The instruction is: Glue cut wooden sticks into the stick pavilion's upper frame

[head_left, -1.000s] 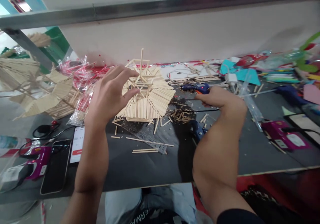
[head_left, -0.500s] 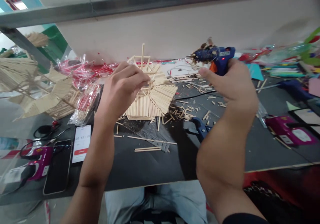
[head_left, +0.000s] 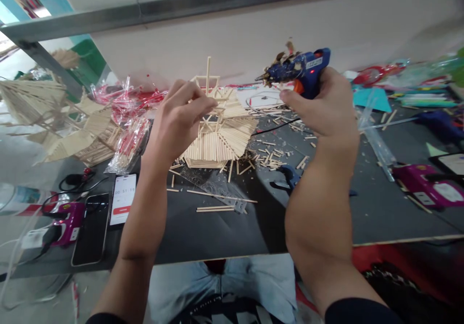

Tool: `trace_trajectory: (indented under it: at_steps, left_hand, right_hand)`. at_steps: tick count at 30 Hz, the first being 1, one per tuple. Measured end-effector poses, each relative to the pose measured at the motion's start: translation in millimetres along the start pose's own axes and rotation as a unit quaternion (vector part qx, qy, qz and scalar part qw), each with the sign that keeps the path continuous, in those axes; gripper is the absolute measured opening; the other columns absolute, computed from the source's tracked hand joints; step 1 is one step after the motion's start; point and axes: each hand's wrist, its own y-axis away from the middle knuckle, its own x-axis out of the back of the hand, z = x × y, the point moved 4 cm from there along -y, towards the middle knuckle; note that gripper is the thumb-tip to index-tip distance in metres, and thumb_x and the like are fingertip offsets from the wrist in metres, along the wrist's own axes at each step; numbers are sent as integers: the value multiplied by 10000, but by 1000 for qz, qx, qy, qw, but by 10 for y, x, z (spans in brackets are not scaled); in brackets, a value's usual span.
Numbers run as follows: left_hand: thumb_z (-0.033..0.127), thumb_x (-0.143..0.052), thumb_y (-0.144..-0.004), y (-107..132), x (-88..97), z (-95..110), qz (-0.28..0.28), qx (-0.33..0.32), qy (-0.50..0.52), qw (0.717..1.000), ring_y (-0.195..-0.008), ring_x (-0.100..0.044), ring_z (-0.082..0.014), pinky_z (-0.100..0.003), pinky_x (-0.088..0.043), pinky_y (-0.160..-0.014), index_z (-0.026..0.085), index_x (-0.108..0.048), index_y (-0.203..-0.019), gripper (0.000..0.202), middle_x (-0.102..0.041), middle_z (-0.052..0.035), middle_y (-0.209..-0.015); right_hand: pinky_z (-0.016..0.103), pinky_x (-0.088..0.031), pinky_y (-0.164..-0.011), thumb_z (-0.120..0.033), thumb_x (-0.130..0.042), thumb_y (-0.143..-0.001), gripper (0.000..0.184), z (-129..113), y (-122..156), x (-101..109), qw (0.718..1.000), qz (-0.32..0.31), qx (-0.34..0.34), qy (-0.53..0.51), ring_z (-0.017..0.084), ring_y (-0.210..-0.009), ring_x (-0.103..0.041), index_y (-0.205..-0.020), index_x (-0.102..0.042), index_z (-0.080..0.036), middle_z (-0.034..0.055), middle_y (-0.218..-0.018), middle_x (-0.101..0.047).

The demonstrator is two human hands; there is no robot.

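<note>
Head view, glue gun [head_left: 300, 68] in right hand [head_left: 326, 106], well above table edge [head_left: 398, 240]

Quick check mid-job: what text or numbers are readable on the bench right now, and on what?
"00:51:19": timer on the lit phone screen.
Label on the blue glue gun in the right hand: too blurred to read.
Label on the purple glue gun at right: unreadable.
Lettering on the waistband: blurred.

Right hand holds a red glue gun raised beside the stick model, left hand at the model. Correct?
No: the head view shows a blue glue gun. The right hand holds it raised beside the stick model, left hand at the model.
</note>
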Motion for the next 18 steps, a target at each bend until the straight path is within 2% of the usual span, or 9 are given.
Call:
trace_trajectory:
  at_steps: [4,5,7,9,10,14,18]
  left_hand:
    - [201,-600,-983,-7,128,14,47,-39,-3,998,-902,-618,-173,-382,-547,-802,257,-718,-981,130,-705,-33,-894]
    - [194,-616,-971,0,138,17,30,-46,4,998,-856,-618,-162,-368,-546,-771,251,-719,-959,119,-714,-25,-867]
    - [173,-638,-940,29,132,24,-39,-46,38,997,-763,-622,-136,-335,-536,-708,233,-726,-925,108,-736,-8,-832]
    - [156,-650,-908,71,123,34,-108,-23,77,991,-695,-633,-114,-300,-517,-660,209,-741,-911,106,-755,4,-806]
    - [149,-650,-897,89,130,41,-124,-9,91,988,-673,-640,-106,-283,-505,-643,196,-749,-905,110,-759,6,-790]
    - [159,-657,-882,118,163,49,-128,41,122,983,-664,-660,-95,-248,-499,-663,179,-769,-868,115,-756,6,-742]
    - [213,-689,-876,113,161,14,-106,54,140,983,-687,-674,-111,-258,-532,-694,198,-777,-846,94,-758,-1,-759]
  right_hand:
    - [327,-479,-760,-215,-704,-811,212,-107,26,-20,993,16,76,-86,154,-768,-538,-1001,-616,-186,85,-951,-677]
    - [341,-483,-778,-228,-698,-822,201,-140,42,-41,991,8,90,-97,165,-780,-543,-999,-606,-198,81,-942,-669]
    - [373,-487,-802,-266,-684,-844,186,-205,79,-90,988,-8,112,-109,186,-798,-548,-997,-591,-215,73,-920,-651]
    - [395,-488,-787,-305,-680,-844,184,-271,111,-133,985,-20,136,-106,198,-783,-542,-976,-580,-225,61,-880,-629]
    - [399,-486,-760,-319,-682,-831,186,-304,124,-146,983,-22,150,-101,199,-758,-532,-954,-576,-230,52,-851,-614]
    - [374,-435,-641,-327,-680,-773,174,-424,160,-148,978,-15,200,-61,186,-665,-473,-884,-573,-246,20,-752,-558]
    - [314,-367,-560,-321,-653,-733,174,-516,193,-98,974,5,223,-44,132,-593,-406,-853,-567,-229,-12,-690,-540]
